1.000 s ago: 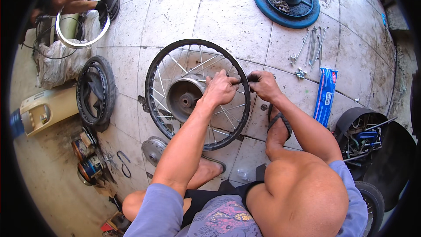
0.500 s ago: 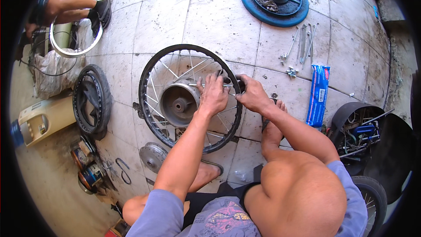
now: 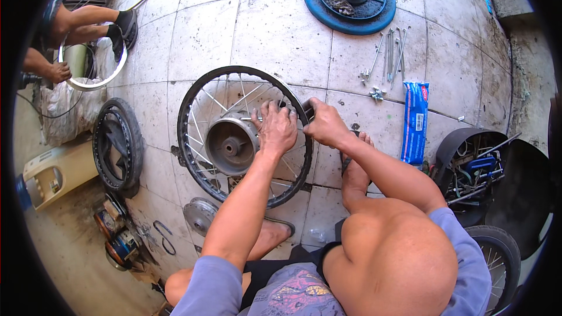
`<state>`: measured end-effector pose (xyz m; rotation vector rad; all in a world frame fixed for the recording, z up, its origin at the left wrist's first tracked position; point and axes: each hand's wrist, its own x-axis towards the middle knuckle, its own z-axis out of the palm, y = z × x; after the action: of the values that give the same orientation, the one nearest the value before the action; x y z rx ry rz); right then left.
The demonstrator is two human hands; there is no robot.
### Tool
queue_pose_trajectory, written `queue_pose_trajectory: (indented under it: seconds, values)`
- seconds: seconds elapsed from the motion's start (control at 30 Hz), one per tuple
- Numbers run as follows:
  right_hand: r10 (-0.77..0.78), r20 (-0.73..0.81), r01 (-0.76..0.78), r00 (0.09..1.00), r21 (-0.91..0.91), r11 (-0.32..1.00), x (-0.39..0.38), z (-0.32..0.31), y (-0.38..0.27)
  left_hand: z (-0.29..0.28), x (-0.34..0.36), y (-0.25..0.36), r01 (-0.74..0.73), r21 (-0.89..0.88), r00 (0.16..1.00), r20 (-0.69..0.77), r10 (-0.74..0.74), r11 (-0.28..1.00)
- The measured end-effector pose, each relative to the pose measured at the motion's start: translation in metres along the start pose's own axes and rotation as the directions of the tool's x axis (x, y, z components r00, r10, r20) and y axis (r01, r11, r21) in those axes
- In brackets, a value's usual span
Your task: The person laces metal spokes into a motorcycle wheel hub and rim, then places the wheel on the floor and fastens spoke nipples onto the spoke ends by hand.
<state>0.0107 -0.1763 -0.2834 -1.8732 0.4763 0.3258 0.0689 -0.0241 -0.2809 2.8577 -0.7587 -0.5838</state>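
At the wheel's (image 3: 246, 134) right rim, the right hand (image 3: 326, 126) is closed on the black rim edge, while the left hand (image 3: 276, 129) rests curled over the spokes (image 3: 213, 99) just beside it; whether it pinches one I cannot tell. Most spokes look laced to the hub (image 3: 231, 145), yet loose spokes (image 3: 389, 52) lie on the floor (image 3: 281, 35), so work seems unfinished. Fingertips hide the contact point.

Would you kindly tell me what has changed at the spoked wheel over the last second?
The left hand has slid off the rim inward and now lies spread over the spokes beside the hub. The right hand has stayed gripping the rim of the spoked wheel at its right side. The wheel still lies flat on the tiled floor.
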Motion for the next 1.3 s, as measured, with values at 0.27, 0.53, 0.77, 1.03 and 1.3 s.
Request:
queue_pose_trajectory:
  seconds: [0.27, 0.53, 0.77, 1.03, 1.3]
  values:
    - [0.047, 0.016, -0.048, 0.999, 0.022, 0.999, 0.001, -0.003, -0.006, 0.002, -0.002, -0.014, -0.105, -0.108, 0.992, -0.078, 0.097, 0.989]
    - [0.029, 0.036, -0.031, 0.999, 0.061, 0.998, 0.003, -0.001, -0.001, 0.001, -0.003, -0.016, -0.058, -0.095, 0.997, -0.056, 0.053, 0.994]
    - [0.065, 0.063, -0.067, 0.996, 0.031, 0.997, 0.001, 0.001, -0.004, -0.002, -0.005, -0.011, -0.035, -0.085, 0.998, -0.046, 0.031, 0.996]
    - [0.034, 0.052, -0.036, 0.998, 0.033, 0.999, -0.004, -0.001, -0.006, -0.003, -0.007, -0.015, -0.085, -0.078, 0.996, -0.002, 0.085, 0.993]
    - [0.008, 0.078, -0.009, 0.997, 0.011, 1.000, -0.005, 0.003, 0.002, -0.008, -0.008, -0.009, -0.035, -0.094, 0.997, 0.063, 0.041, 0.995]
